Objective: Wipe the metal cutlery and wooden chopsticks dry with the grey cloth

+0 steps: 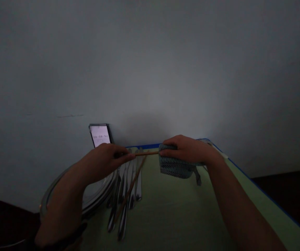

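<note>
Head view: dim room, plain grey wall (165, 76) behind a green table (173, 212) with blue edging. A phone (100, 135) leans at the far left, its lit screen reading 00:08:52. Containers: stacked plates (95, 201) stand at the left, partly covered by the left forearm – contents, if any, cannot be determined. The left hand (107, 160) pinches one end of a thin stick (147, 153), held level above the table's far side; the right hand (189, 150) grips a checked cloth (174, 170) around its other end. Metal cutlery (139, 186) lies right of the plates – a second stick (133, 184) slanting across it.
</note>
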`<state>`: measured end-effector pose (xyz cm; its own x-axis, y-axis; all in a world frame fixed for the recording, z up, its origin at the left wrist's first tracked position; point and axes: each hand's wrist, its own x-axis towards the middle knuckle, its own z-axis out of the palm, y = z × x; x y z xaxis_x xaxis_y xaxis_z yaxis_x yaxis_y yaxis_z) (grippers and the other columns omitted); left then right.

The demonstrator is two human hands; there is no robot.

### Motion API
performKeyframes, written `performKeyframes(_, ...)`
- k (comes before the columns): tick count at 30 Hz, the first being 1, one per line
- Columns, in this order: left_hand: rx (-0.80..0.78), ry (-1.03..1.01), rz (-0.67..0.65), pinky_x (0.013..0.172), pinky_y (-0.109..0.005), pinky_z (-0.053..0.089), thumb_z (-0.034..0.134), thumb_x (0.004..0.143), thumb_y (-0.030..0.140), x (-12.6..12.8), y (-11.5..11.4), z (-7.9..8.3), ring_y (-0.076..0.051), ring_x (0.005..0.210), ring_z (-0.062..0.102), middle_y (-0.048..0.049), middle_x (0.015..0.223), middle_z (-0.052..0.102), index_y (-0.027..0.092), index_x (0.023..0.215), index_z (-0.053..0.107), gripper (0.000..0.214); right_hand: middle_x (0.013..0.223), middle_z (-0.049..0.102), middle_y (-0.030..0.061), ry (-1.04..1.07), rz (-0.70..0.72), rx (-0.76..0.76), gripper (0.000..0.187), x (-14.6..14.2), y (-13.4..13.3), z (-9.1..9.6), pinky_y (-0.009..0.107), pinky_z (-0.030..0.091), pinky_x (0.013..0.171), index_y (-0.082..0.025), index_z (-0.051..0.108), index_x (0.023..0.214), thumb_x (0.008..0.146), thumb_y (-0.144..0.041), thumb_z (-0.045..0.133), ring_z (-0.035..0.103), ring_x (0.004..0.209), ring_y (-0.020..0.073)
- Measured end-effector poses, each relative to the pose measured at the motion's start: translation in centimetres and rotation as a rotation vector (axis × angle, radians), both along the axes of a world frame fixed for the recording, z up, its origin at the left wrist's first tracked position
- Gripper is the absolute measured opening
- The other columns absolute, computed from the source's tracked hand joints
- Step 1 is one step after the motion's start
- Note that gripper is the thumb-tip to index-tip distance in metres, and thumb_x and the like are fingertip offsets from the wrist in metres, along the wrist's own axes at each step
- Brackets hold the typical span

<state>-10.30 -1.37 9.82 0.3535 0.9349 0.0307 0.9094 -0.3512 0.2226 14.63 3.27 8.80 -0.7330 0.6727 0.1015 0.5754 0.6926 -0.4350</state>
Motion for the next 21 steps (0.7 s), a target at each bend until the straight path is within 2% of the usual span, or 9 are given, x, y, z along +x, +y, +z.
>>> performKeyframes(6,-0.01,0.006,0.024,0.051,-0.022,0.032,0.037,0.085,0.052,0.15,-0.06,0.07,-0.011,0.05,0.051,-0.0003,0.061,0.063,0.017,0.081,0.068,0.046,0.07,0.061,0.0024,0.002,0.017,0.027,0.033,-0.26,0.12,-0.09,0.022,0.033,0.057,-0.015,0.062,0.078,0.085,-0.041,0.044,0.052,0.062,0.0104)
performKeyframes(15,-0.036,-0.014,0.007,0.05,-0.021,0.033,0.036,0.085,0.052,-0.18,0.34,-0.42,-0.011,0.051,0.05,-0.001,0.06,0.062,0.016,0.081,0.068,0.048,0.078,0.064,0.0053,-0.049,0.01,0.047,0.037,-0.72,0.12,0.07,0.023,0.033,0.059,-0.015,0.062,0.081,0.086,-0.045,0.041,0.054,0.068,0.0127)
performKeyframes(21,0.023,-0.033,0.02,0.052,-0.021,0.035,0.038,0.086,0.049,-0.22,-0.05,-0.17,-0.012,0.054,0.052,-0.0006,0.063,0.063,0.016,0.09,0.068,0.045,0.072,0.061,0.0025,0.023,-0.001,0.068,0.039,-0.67,0.13,0.16,0.023,0.032,0.058,-0.015,0.061,0.078,0.086,-0.048,0.04,0.052,0.064,0.011)
